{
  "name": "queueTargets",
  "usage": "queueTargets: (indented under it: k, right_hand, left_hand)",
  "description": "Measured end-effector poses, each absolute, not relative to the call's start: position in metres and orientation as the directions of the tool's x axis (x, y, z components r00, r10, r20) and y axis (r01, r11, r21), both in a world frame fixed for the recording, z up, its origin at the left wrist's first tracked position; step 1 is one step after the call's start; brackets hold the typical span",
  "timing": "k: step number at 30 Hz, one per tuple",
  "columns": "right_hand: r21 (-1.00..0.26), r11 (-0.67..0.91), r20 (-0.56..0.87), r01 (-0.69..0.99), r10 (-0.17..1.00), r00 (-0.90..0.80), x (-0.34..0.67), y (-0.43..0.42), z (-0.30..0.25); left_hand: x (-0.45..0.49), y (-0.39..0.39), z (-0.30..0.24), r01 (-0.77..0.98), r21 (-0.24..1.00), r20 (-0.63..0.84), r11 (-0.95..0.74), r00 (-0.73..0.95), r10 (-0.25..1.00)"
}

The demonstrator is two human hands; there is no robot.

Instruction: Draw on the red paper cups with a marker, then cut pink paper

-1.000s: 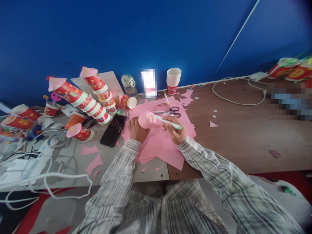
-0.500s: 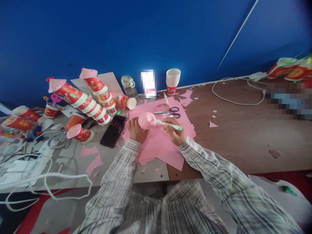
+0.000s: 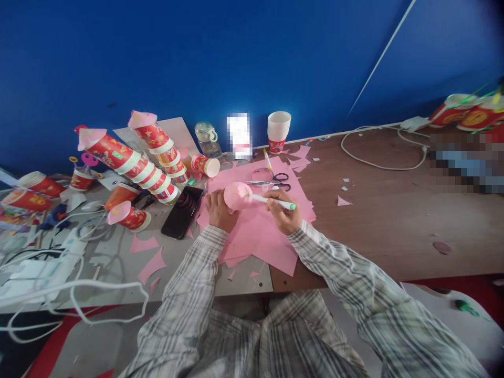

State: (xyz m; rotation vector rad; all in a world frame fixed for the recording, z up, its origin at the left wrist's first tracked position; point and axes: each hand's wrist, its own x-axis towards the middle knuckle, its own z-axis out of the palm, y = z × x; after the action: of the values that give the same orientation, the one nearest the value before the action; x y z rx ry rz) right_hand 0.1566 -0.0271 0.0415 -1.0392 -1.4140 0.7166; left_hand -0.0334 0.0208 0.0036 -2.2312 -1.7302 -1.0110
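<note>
My left hand [image 3: 219, 209] is closed around the left side of a round pink paper piece [image 3: 235, 196]; what lies beneath that piece is mostly hidden. Between the fingers of my right hand [image 3: 284, 210] is a white marker with a green end [image 3: 281, 202]. Its tip points left and meets the right part of the pink piece, where a greenish mark shows. Both hands are over a spread of pink paper sheets [image 3: 260, 236]. Scissors with dark handles [image 3: 280, 181] lie on the sheets just beyond my right hand.
At left stand paper-cup towers [image 3: 145, 170] with pink cone tops, beside a black phone [image 3: 182, 212]. Behind are a water bottle [image 3: 208, 139], stacked paper cups [image 3: 279, 131] and a yellow-white marker [image 3: 267, 158]. White cables [image 3: 79, 283] run at the lower left. Pink scraps [image 3: 153, 265] lie around.
The marker tip has shifted very slightly on the pink piece, and my right hand with it. My left hand keeps its hold; the other things stay put.
</note>
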Motion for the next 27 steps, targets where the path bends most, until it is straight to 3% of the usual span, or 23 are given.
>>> queueTargets:
  k: [27]
  right_hand:
    - [-0.898,0.414,0.427,0.145,0.902,0.065,0.1561,-0.028,0.0424]
  left_hand:
    - [-0.0359,0.0219,0.0014,0.892,0.306,0.612,-0.333,0.084,0.787]
